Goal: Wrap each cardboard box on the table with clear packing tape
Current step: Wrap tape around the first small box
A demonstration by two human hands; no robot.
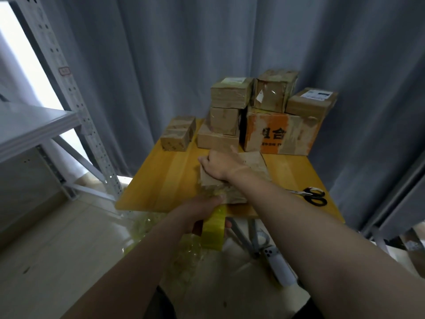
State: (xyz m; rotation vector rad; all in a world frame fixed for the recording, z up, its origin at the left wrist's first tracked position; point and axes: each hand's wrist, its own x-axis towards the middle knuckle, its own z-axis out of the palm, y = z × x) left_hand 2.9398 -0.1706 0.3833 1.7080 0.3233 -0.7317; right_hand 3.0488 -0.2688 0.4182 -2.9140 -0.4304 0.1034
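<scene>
Cardboard box being taped at the table's near edge

The right hand presses flat on the box, fingers about straight. The left hand has its fingers clamped around the tape roll just below that edge. A hard pull may slide the box or wrinkle the tape.

**Both arms stretched forward, right crossing inward**

Your left hand grips a yellowish roll of clear packing tape, fingers curled round it. Your right hand presses palm-down on a brown cardboard box, thumb spread.
</scene>
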